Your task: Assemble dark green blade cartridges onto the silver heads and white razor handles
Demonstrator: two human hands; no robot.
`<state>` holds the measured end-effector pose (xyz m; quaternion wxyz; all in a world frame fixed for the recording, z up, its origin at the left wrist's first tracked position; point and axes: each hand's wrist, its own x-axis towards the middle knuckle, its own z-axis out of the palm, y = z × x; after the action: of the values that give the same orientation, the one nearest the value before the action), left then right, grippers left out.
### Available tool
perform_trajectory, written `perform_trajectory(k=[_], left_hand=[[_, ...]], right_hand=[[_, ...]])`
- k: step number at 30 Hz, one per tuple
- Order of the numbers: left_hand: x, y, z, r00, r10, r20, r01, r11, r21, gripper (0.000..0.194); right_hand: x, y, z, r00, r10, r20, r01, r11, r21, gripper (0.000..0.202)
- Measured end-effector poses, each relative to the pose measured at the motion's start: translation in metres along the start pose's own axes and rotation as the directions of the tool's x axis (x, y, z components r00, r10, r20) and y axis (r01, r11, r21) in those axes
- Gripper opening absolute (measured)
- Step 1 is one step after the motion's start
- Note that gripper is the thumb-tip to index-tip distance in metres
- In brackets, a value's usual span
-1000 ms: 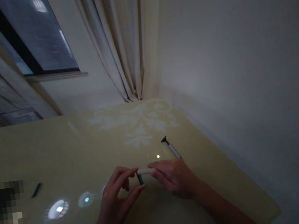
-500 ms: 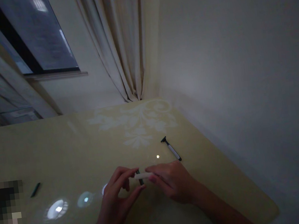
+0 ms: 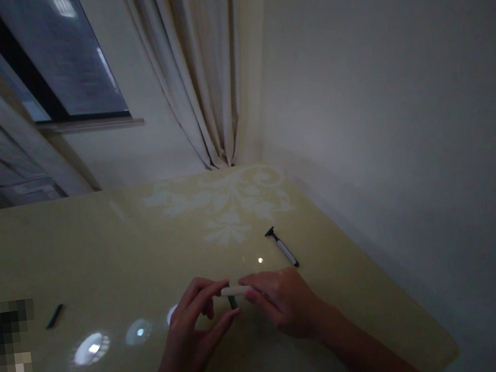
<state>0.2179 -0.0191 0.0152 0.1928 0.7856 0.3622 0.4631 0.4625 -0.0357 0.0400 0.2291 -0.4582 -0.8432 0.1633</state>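
Observation:
My left hand point(image 3: 196, 320) pinches a small dark-green bar point(image 3: 232, 301), apparently a razor head, by its two ends between thumb and fingertips. My right hand point(image 3: 283, 298) is closed around a pale, slim stick-like piece point(image 3: 235, 291), whose exact kind I cannot make out. The pale piece's free end crosses over the green bar and hides part of it; whether they touch is unclear. Beyond my right hand lies a razor point(image 3: 284, 248) with a black head and a grey-and-black handle.
The glossy yellowish table point(image 3: 148, 251) has a white floral pattern. A slim dark-green piece point(image 3: 55, 316) lies on the left, near a blurred-out dark patch point(image 3: 1, 339). A wall point(image 3: 381, 135) borders the right side; curtains point(image 3: 202, 66) hang behind.
The view has shifted very slightly. Both hands hold the same things in nearly the same place, with the pale piece a little higher across the green bar.

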Motion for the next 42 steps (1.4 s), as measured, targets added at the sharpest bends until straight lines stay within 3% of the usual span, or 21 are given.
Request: perform_trajectory(k=[6, 11, 15, 28, 33, 38, 42], left_hand=[[0.0007, -0.0004, -0.0007, 1.0, 0.015, -0.027, -0.015, 1.0, 0.013, 0.031], [-0.0007, -0.0011, 0.0002, 1.0, 0.024, 0.008, -0.024, 1.0, 0.013, 0.031], [-0.0036, -0.0044, 0.0007, 1.0, 0.015, 0.0, -0.015, 1.0, 0.016, 0.033], [0.0008, 0.0003, 0.0007, 1.0, 0.015, 0.003, -0.015, 1.0, 0.006, 0.029], [0.0, -0.0002, -0.0007, 1.0, 0.017, -0.024, -0.016, 1.0, 0.012, 0.032], [0.0007, 0.0009, -0.0014, 1.0, 0.023, -0.022, -0.022, 1.0, 0.022, 0.03], [0.0002, 0.0018, -0.0016, 0.999, 0.035, -0.021, -0.035, 0.999, 0.025, 0.029]], right_hand=[[0.0007, -0.0007, 0.0004, 0.999, 0.031, -0.033, -0.031, 1.0, -0.002, 0.048], [0.0012, -0.0004, 0.0005, 1.0, -0.02, -0.009, 0.02, 1.0, 0.014, 0.046], [0.0015, -0.0005, -0.0013, 0.998, 0.031, -0.063, -0.028, 0.999, 0.037, 0.047], [0.0015, 0.0002, 0.0008, 1.0, -0.029, 0.002, 0.029, 1.0, -0.001, 0.045], [0.0016, 0.0012, -0.0024, 0.997, 0.02, -0.071, -0.017, 0.999, 0.041, 0.047], [0.0009, 0.0002, -0.0015, 1.0, -0.012, -0.022, 0.013, 0.998, 0.055, 0.044], [0.0001, -0.0001, -0.0007, 0.998, 0.009, -0.064, -0.005, 0.998, 0.062, 0.046]])
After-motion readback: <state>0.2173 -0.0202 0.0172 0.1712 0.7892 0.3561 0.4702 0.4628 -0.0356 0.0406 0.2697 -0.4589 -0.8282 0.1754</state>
